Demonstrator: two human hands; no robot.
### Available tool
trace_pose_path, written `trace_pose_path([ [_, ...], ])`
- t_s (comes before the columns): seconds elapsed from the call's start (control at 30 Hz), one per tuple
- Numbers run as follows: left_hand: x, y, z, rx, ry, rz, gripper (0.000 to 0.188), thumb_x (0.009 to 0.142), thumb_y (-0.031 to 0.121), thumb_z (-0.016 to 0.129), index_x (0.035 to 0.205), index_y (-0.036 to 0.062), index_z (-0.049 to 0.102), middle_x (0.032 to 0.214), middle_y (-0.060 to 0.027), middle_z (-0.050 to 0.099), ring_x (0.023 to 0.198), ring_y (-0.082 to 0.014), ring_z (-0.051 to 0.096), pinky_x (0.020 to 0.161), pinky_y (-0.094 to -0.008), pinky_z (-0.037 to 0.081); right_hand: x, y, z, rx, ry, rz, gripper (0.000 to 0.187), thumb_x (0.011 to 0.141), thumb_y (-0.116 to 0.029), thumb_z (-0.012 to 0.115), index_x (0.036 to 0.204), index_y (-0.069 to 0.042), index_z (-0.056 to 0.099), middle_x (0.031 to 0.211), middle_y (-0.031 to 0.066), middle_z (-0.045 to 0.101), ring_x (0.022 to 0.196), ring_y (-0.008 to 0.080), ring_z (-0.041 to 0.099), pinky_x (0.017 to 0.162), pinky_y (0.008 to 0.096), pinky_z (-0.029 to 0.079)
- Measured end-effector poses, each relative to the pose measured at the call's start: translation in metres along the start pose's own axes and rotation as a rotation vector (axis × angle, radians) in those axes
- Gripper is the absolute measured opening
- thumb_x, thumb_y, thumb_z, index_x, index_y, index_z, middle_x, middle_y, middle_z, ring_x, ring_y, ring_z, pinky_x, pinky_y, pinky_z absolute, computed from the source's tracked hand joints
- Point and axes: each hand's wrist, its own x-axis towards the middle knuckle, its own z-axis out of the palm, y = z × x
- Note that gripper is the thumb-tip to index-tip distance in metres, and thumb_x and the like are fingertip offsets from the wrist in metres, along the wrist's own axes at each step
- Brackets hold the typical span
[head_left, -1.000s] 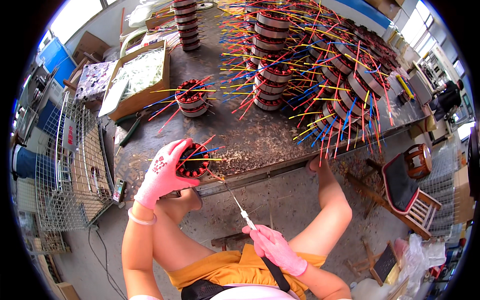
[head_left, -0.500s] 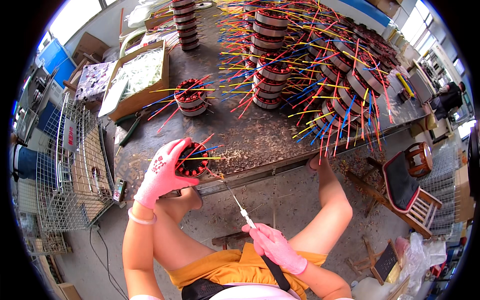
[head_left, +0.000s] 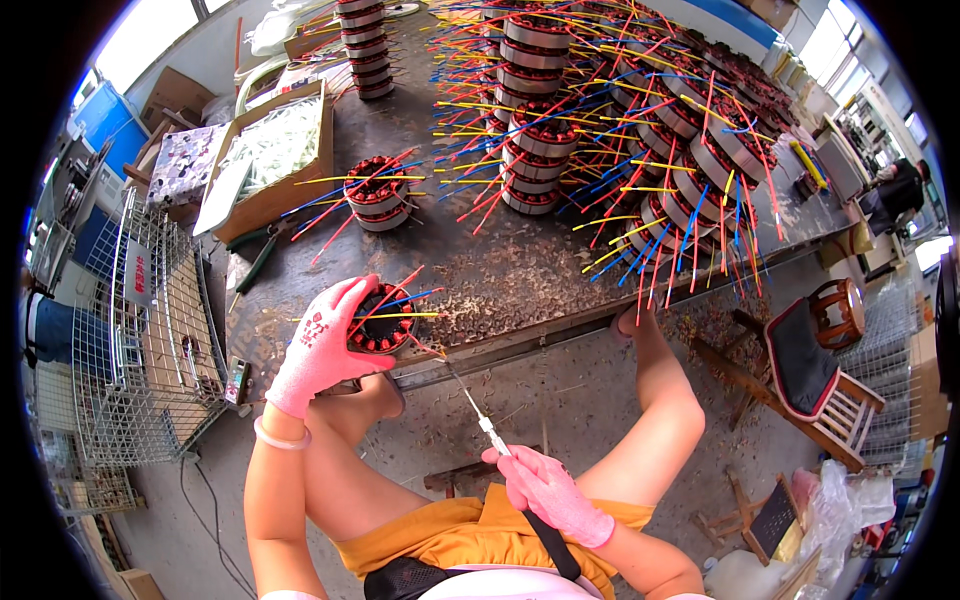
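My left hand (head_left: 322,345), in a pink glove, grips a ring-shaped motor stator (head_left: 403,334) at the table's front edge. Red, blue and yellow wires stick out of the stator to the right, and its fingers-side rim is hidden by my glove. My right hand (head_left: 552,494), also gloved in pink, is closed round the white handle of a thin metal rod tool (head_left: 488,428). The rod slants up and left, its tip by a short wire end at the stator's lower right; whether they touch I cannot tell. Beyond stands a short stack of stators (head_left: 380,208).
Tall stacks of wired stators (head_left: 535,160) crowd the table's (head_left: 470,270) middle and right. At the left are a cardboard box (head_left: 322,150) of pale strips, green-handled pliers (head_left: 258,262) and a wire basket (head_left: 150,340). A wooden chair (head_left: 805,360) stands at the right.
The view has shifted very slightly. Both hands keep their hold, and the stator and rod tool stay in nearly the same position.
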Motion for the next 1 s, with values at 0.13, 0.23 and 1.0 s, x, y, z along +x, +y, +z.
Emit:
trace_pose_path([
  [0.13, -0.001, -0.002, 0.001, 0.006, 0.002, 0.003, 0.099, 0.056, 0.028, 0.092, 0.142, 0.0038, 0.047, 0.138, -0.0193, 0.051, 0.128, -0.0388, 0.048, 0.109, -0.0445, 0.039, 0.001, -0.001, -0.003, -0.069, -0.031, -0.010, 0.032, 0.105, -0.020, 0.048, 0.127, 0.001, 0.058, 0.073, -0.0041, 0.045, 0.059, 0.0049, 0.041, 0.055, 0.0216, 0.035],
  [0.23, -0.001, -0.003, 0.001, 0.015, 0.002, 0.006, 0.100, 0.056, 0.030, 0.092, 0.142, 0.0040, 0.047, 0.138, -0.0194, 0.051, 0.128, -0.0391, 0.049, 0.109, -0.0446, 0.040, -0.001, 0.000, 0.000, 0.005, -0.013, -0.014, 0.030, 0.104, -0.018, 0.048, 0.125, 0.001, 0.060, 0.068, -0.0056, 0.042, 0.059, 0.0033, 0.039, 0.056, 0.0197, 0.032],
  [1.0, 0.002, 0.000, 0.001, 0.019, -0.002, 0.008, 0.099, 0.055, 0.030, 0.092, 0.140, 0.0028, 0.048, 0.135, -0.0181, 0.053, 0.124, -0.0380, 0.052, 0.106, -0.0436, 0.042, 0.002, 0.001, -0.001, -0.080, 0.013, -0.048, 0.029, 0.104, -0.018, 0.047, 0.121, 0.000, 0.062, 0.063, -0.0039, 0.043, 0.056, 0.0046, 0.038, 0.055, 0.0216, 0.033],
])
